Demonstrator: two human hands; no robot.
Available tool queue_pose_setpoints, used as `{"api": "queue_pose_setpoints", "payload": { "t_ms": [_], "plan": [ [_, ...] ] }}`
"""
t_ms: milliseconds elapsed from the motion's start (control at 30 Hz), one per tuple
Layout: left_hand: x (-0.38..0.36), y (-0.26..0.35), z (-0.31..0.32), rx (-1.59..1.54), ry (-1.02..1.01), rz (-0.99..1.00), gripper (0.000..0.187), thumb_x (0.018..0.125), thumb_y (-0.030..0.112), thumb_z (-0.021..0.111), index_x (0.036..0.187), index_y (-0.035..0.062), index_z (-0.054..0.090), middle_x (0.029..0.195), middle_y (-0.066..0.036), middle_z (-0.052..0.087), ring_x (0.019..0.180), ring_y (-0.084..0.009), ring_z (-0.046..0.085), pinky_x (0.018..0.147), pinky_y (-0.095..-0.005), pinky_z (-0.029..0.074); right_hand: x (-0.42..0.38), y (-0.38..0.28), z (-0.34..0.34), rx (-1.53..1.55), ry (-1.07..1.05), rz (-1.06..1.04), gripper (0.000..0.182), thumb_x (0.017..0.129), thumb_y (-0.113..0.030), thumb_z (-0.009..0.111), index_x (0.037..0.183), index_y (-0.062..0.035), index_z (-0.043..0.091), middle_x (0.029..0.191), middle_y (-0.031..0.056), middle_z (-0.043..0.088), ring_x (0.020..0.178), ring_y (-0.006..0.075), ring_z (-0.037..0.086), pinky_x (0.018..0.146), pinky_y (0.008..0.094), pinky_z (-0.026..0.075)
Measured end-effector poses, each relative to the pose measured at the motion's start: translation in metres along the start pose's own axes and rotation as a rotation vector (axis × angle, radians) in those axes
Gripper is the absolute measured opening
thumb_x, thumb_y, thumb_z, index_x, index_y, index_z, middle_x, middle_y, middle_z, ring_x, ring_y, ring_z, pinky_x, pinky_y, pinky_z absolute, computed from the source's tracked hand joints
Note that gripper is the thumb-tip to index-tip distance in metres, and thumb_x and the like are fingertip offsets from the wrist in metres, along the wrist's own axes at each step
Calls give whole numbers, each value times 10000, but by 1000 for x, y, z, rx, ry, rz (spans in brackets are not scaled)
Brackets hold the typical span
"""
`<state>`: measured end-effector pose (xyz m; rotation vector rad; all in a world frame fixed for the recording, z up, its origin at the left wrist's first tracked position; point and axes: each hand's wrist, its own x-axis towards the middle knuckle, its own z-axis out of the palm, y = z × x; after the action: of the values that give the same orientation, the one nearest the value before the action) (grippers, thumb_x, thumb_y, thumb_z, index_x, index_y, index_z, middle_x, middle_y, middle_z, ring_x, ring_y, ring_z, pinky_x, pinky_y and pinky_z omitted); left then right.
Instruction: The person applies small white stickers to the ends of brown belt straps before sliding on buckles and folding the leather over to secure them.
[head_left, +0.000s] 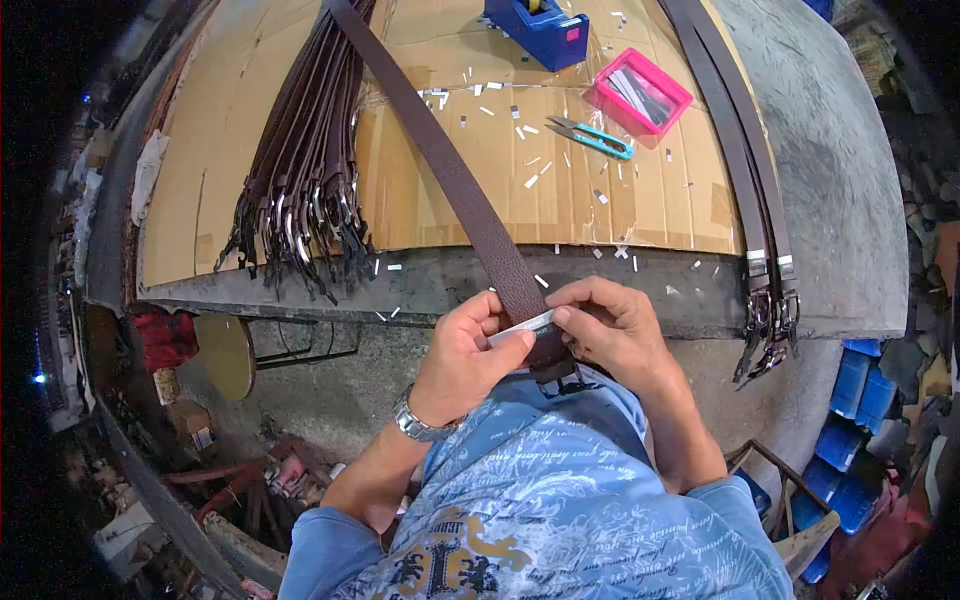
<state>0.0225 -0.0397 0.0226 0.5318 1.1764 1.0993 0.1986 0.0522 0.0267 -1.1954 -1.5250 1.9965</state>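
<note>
A dark brown belt (pixel 455 180) runs from the top of the table down to my hands, its buckle (pixel 562 380) hanging near my shirt. Across the belt just above the buckle lies a pale label strip (pixel 522 328). My left hand (pixel 470 350) is closed on the belt, its thumb on the strip's left end. The fingers of my right hand (pixel 612 325) pinch the strip's right end against the belt. Small teal-handled snips (pixel 600 140) lie on the cardboard beyond, beside a pink tray (pixel 640 92) of strips.
A bundle of buckled belts (pixel 305 160) lies at the left of the cardboard (pixel 400 225). More belts (pixel 735 130) hang over the table edge at right. A blue tape dispenser (pixel 540 32) stands at the back. Paper scraps are scattered about. Blue bins (pixel 850 440) are at far right.
</note>
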Motion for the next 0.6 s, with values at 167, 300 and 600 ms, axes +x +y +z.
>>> {"api": "queue_pose_setpoints", "payload": {
  "t_ms": [167, 300, 600],
  "plan": [
    [-2, 5, 0, 5, 5, 4, 274, 903, -14, 597, 1172, -27, 550, 1052, -72, 659, 912, -81, 615, 771, -224, 519, 2, 3, -2, 162, -42, 79, 136, 930, -102, 617, 1011, -5, 668, 791, 12, 633, 705, 62, 575, 611, 217, 474],
    [-3, 4, 2, 1, 15, 38, 260, 902, -13, 599, 1158, -30, 552, 1048, -75, 660, 913, -81, 615, 771, -222, 516, 3, 7, -2, 170, -64, 63, 142, 943, -116, 610, 1020, -10, 663, 805, 7, 632, 711, 62, 582, 603, 217, 481],
    [-5, 5, 2, 5, 22, 53, 258, 890, -16, 608, 1141, -41, 554, 1045, -82, 664, 923, -91, 619, 793, -228, 516, 2, 10, 0, 204, -60, 56, 139, 941, -120, 622, 1021, -13, 658, 798, 6, 630, 700, 65, 583, 596, 219, 489]
  ]
}}
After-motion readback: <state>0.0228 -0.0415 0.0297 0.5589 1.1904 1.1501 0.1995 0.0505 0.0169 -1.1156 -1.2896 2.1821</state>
